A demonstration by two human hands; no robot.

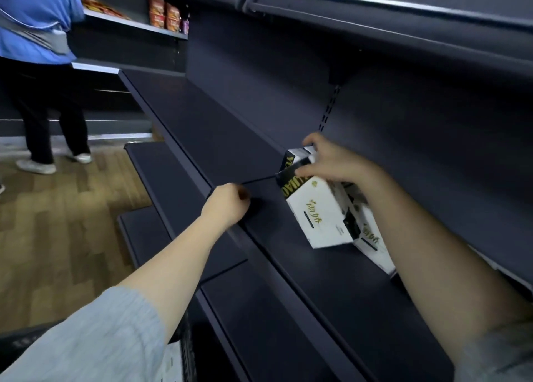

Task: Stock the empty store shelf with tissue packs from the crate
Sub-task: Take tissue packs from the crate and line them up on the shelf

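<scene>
Tissue packs point(320, 217), white with black and gold print, sit on the dark shelf point(207, 139) at the right of the view, tilted and leaning toward the back panel; a second pack point(372, 243) lies just behind and to the right of the first, partly hidden by the forearm.

At far left a person in a blue shirt point(34, 18) and dark trousers stands on the wood-pattern floor point(57, 237), facing a further shelf that carries red and orange snack packets point(164, 14).

Nearer the middle, the left hand point(226, 205) rests on the front edge of the dark shelf, its fingers curled under into a loose fist; its grip holds nothing that can be seen. A grey sleeve point(95, 338) covers the upper arm at the bottom left.

To the right, the right hand point(331, 159) comes down over the top end of the front tissue pack, with fingers and thumb curled round it, so that the grip pinches the pack. The rest of the dark shelf stretches bare to the left of the packs.
</scene>
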